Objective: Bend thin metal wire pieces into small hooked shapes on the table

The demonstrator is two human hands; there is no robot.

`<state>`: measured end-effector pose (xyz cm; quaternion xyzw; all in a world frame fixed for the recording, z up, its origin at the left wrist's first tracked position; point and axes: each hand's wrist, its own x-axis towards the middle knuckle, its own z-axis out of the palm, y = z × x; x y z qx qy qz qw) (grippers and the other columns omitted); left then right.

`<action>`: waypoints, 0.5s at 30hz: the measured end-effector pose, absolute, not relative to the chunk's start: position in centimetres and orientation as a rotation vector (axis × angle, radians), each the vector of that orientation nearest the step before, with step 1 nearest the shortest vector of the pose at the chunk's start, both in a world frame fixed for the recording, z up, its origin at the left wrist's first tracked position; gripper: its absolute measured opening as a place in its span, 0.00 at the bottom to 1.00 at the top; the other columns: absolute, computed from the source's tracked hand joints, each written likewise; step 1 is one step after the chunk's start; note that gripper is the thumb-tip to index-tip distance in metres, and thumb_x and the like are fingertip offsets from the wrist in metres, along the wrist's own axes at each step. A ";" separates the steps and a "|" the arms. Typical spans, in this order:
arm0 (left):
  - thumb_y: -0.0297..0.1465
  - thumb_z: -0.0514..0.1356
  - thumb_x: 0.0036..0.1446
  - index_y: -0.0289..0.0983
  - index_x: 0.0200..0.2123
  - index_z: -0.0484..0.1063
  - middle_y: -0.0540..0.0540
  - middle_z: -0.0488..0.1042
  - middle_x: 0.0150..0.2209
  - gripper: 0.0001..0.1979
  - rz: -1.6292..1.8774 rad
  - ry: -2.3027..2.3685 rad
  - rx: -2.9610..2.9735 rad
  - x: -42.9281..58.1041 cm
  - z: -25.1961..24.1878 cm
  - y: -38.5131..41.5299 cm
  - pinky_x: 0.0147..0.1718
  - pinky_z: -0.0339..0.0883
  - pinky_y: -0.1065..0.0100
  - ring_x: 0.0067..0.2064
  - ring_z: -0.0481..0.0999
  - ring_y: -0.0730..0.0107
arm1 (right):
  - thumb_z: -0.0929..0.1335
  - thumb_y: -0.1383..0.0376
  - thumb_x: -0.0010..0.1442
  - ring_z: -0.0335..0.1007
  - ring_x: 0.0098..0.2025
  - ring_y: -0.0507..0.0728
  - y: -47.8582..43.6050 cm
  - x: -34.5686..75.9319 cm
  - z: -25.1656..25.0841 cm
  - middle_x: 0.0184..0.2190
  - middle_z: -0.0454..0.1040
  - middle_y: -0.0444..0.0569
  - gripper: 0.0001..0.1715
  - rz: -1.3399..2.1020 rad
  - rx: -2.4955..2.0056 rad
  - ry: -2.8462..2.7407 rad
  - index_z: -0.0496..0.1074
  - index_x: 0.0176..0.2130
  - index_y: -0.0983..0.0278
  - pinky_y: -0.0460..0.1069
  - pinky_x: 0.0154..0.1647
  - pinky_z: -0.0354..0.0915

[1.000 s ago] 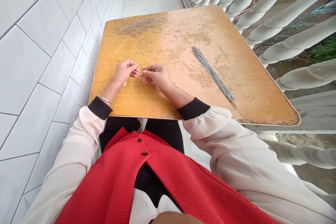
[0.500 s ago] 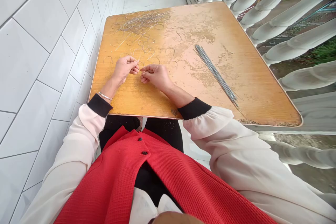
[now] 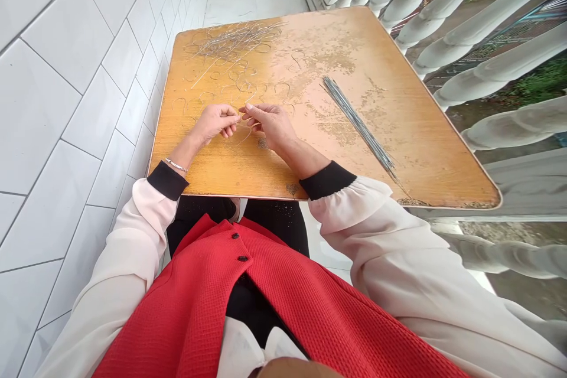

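Thumb and fingers of my left hand (image 3: pixel 220 121) are pinched on a thin wire (image 3: pixel 246 137), which curves down between the hands. My right hand (image 3: pixel 271 123) pinches the same wire close by, its fingertips almost touching those of the left. Both hands hover over the near left part of the wooden table (image 3: pixel 248 180). Just beyond them lie several short curved wire pieces (image 3: pixel 230 91). Where exactly the fingertips meet the wire is too small to make out.
A tangled pile of thin wires (image 3: pixel 234 40) covers the table's far left. To the right lies a bundle of straight grey wires (image 3: pixel 358 127), slanting toward the near edge. A white tiled wall (image 3: pixel 84 82) runs along the left, a white balustrade (image 3: pixel 478 80) along the right.
My hands have come closer together, the right one turning with its fingers lifted. A curved length of wire now shows below the fingertips. The view has shifted slightly.
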<state>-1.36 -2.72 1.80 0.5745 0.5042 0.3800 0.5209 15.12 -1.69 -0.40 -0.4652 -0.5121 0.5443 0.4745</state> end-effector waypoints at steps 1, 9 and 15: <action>0.22 0.64 0.63 0.33 0.26 0.70 0.55 0.72 0.18 0.12 0.881 1.208 1.386 -1.2 1.9 -2.8 0.22 0.60 0.79 0.18 0.69 0.85 | 0.77 0.60 0.61 0.61 0.23 0.46 -1.6 15.1 -0.5 0.23 0.72 0.43 0.16 1.336 -1.134 -1.233 0.75 0.26 0.65 0.41 0.23 0.58; 0.34 0.60 0.70 0.33 0.31 0.71 0.54 0.73 0.21 0.14 0.922 1.294 1.319 -1.4 1.8 -2.7 0.21 0.60 0.79 0.19 0.69 0.86 | 0.76 0.69 0.61 0.63 0.20 0.45 -1.9 14.9 0.3 0.21 0.73 0.43 0.17 1.449 -1.145 -1.134 0.74 0.22 0.66 0.41 0.22 0.62; 0.42 0.61 0.69 0.35 0.39 0.71 0.52 0.78 0.29 0.14 1.040 1.377 1.363 -1.5 1.3 -1.8 0.24 0.63 0.81 0.23 0.73 0.85 | 0.73 0.72 0.64 0.65 0.18 0.46 -2.2 14.8 0.4 0.19 0.74 0.45 0.21 1.492 -1.197 -1.169 0.73 0.20 0.66 0.41 0.21 0.63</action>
